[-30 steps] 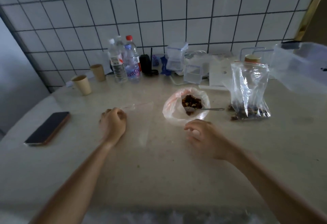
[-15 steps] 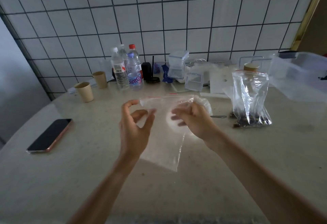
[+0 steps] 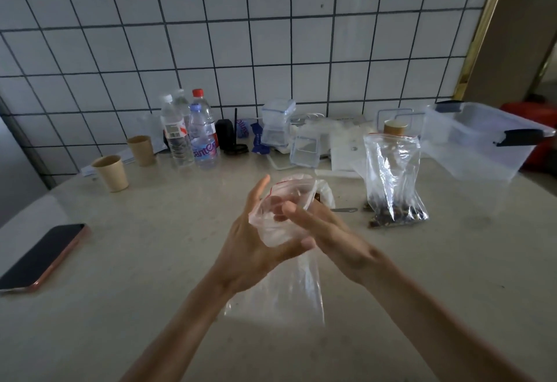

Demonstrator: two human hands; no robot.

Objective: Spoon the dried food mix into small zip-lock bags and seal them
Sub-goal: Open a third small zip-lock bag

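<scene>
An empty clear zip-lock bag (image 3: 286, 288) with a red zip line hangs above the table between my hands. My left hand (image 3: 253, 246) holds it from the left, thumb pressed across the plastic and fingers pointing up. My right hand (image 3: 331, 234) reaches in from the right and pinches the bag's wall at its spread mouth, with some fingertips showing through the plastic. Behind the hands, the white bag of dried mix (image 3: 328, 193) is mostly hidden. A spoon handle (image 3: 345, 210) sticks out to the right. A zip-lock bag with dark mix at its bottom (image 3: 391, 179) stands further right.
A phone (image 3: 42, 256) lies at the left edge of the table. Two paper cups (image 3: 111, 172), water bottles (image 3: 199, 137) and small clear boxes (image 3: 304, 148) line the tiled wall. A large clear tub (image 3: 479, 143) sits at the right.
Both hands picked the empty zip-lock bag up off the table. They have come together around its top, and its mouth has spread.
</scene>
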